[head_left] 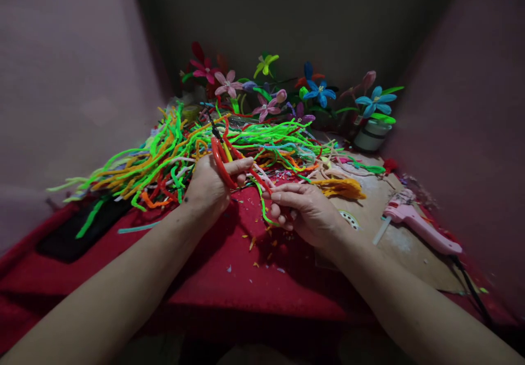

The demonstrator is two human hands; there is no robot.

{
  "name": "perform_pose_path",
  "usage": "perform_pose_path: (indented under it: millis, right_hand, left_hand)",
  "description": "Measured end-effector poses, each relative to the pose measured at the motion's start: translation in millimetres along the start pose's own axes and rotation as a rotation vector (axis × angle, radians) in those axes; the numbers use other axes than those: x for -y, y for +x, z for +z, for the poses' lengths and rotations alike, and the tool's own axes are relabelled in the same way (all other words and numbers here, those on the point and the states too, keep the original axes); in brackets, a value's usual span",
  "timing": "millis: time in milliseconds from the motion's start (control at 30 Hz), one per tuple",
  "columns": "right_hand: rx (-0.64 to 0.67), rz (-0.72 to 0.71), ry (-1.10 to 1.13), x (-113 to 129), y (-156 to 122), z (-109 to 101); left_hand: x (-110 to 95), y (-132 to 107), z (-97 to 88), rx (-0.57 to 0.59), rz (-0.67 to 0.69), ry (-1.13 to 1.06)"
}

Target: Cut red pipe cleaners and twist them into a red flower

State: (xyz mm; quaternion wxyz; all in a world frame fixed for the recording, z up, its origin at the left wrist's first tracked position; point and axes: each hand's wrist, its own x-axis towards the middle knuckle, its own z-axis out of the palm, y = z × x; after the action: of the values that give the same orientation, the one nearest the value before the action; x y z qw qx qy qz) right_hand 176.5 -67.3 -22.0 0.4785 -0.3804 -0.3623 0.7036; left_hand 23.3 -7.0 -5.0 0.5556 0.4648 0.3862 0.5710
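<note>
Left hand (pixel 209 184): fingers curled round red-handled scissors (pixel 217 161), tip far. Right hand (pixel 307 207): fingertips pinch red fuzzy stem (pixel 261 180), which runs between both hands, near side of stem pile (pixel 270 134); left thumb's grip on it: cannot tell. Pink glue gun (pixel 429 232) lies right.

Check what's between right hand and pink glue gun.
Head view: between the right hand and pink glue gun lie a dark-dotted white disc and brown cardboard.

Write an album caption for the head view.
Left hand gripping a red-handled tool, right hand pinching a red pipe cleaner, before colorful pipe-cleaner flowers.
</note>
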Motion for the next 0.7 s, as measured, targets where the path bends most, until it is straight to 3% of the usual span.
perform_pose_path:
  millis: [133,367,700]
  right_hand:
    - [-0.029,-0.022,-0.010,-0.7,-1.5,1.3]
    - [-0.074,-0.040,-0.016,-1.5,-0.4,0.2]
    - [-0.043,-0.037,-0.053,-1.8,-0.8,-1.9]
  left_hand:
    - [1.8,-2.1,0.9,0.045,-0.020,-0.042]
    - [5.0,-16.8,6.9,0.331,-0.125,0.014]
    - [6.4,-16.0,5.3,0.247,-0.131,0.035]
